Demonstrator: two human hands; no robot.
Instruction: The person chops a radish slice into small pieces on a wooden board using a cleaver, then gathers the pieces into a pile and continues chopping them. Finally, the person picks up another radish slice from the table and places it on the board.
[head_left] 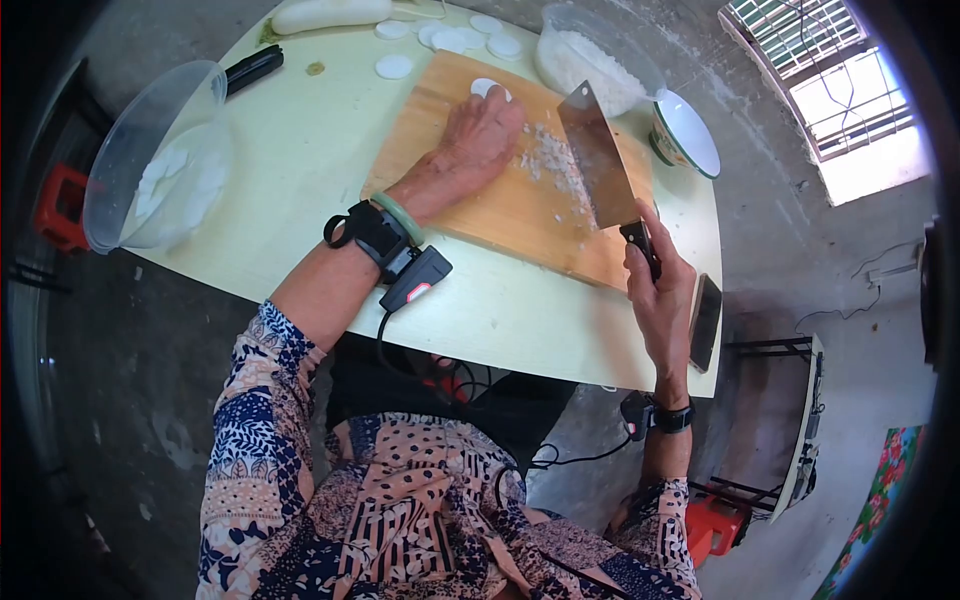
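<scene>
My right hand point(661, 275) is wrapped around the black handle of a cleaver point(600, 165). Its broad blade stands over the wooden cutting board point(440, 115), beside a scatter of finely chopped white radish point(550, 160). My left hand point(480, 135) is at the far left part of the board with its fingers curled down onto a white radish slice point(486, 87). Part of that slice is hidden beneath the fingers.
A whole white radish point(330, 13) and several loose slices point(448, 39) lie at the back. Behind the board stands a clear bowl of chopped radish point(590, 72). A patterned bowl point(688, 135), a phone point(706, 322) and a clear tub of slices point(150, 130) sit near the table edges.
</scene>
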